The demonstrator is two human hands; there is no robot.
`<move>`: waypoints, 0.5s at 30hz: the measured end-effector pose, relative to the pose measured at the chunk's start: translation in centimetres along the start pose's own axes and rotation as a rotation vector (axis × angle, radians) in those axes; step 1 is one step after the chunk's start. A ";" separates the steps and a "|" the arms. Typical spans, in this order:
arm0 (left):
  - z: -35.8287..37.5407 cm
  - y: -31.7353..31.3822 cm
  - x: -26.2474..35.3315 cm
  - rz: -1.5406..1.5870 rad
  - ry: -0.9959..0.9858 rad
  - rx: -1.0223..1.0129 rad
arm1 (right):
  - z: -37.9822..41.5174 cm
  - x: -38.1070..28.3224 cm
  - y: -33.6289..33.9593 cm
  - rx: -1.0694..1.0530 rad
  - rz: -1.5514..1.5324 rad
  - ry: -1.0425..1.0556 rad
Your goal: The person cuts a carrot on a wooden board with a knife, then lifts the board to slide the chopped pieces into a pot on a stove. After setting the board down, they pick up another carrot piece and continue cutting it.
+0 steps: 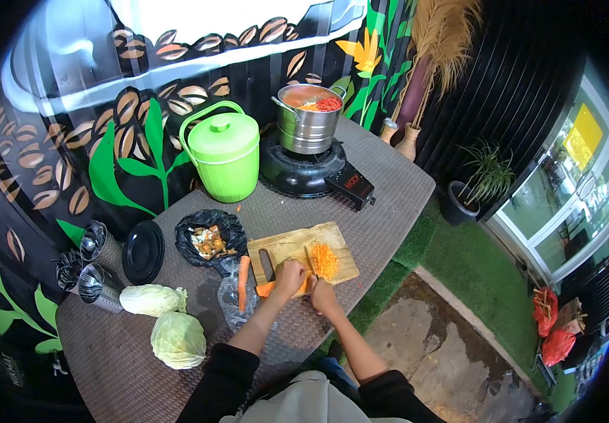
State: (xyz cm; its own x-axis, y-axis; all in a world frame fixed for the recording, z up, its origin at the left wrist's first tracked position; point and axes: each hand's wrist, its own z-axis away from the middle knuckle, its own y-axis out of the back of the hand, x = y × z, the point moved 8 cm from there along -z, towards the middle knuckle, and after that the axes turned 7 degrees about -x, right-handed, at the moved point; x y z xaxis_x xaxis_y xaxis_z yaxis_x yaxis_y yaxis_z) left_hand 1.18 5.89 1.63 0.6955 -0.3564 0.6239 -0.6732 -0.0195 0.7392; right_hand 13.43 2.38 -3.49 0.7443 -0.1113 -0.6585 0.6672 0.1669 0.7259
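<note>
On the wooden cutting board (347, 266) lies a carrot (265, 289), with my left hand (290, 276) closed on it. My right hand (323, 295) is wrapped round the handle of a knife (309, 259), whose blade points away from me across the board. Just right of the blade sits a heap of finely chopped carrot (324, 261). A whole carrot (243, 282) rests on a clear plastic bag (232, 302) left of the board. Part of the held carrot is hidden under my fingers.
A cabbage (178, 340) and a napa cabbage (153, 299) sit left. A black bag of scraps (211, 240) lies behind the board. Farther back stand a green lidded bucket (228, 155) and a steel pot (307, 127) on a black stove (297, 169). Metal cups (100, 285) hold cutlery.
</note>
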 end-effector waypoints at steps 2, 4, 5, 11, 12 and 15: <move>-0.1 -0.3 -0.6 -0.010 -0.007 0.041 | 1.6 -3.2 3.1 -0.201 -0.088 -0.115; -0.2 0.1 -0.5 0.028 0.021 0.007 | 2.8 -3.7 2.5 -0.404 -0.172 -0.228; -0.3 0.1 -0.4 0.070 0.049 -0.028 | 2.8 -2.9 2.0 -0.314 -0.153 -0.213; -0.6 -0.4 -1.4 0.213 0.102 -0.008 | 2.2 -2.0 1.7 -0.138 -0.103 -0.117; -0.5 -0.7 -1.5 0.211 0.100 -0.011 | 1.9 -2.0 2.5 -0.136 -0.107 -0.120; -0.5 -0.3 -1.4 0.112 0.105 0.032 | 1.9 -2.0 1.8 -0.313 -0.162 -0.143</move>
State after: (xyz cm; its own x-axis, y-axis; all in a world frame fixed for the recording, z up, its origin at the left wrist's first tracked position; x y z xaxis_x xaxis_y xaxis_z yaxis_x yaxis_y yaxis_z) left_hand 0.56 6.81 0.63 0.6372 -0.2586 0.7261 -0.7542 -0.0152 0.6565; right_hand 13.25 1.02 -0.48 0.6411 -0.2928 -0.7094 0.7519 0.4245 0.5044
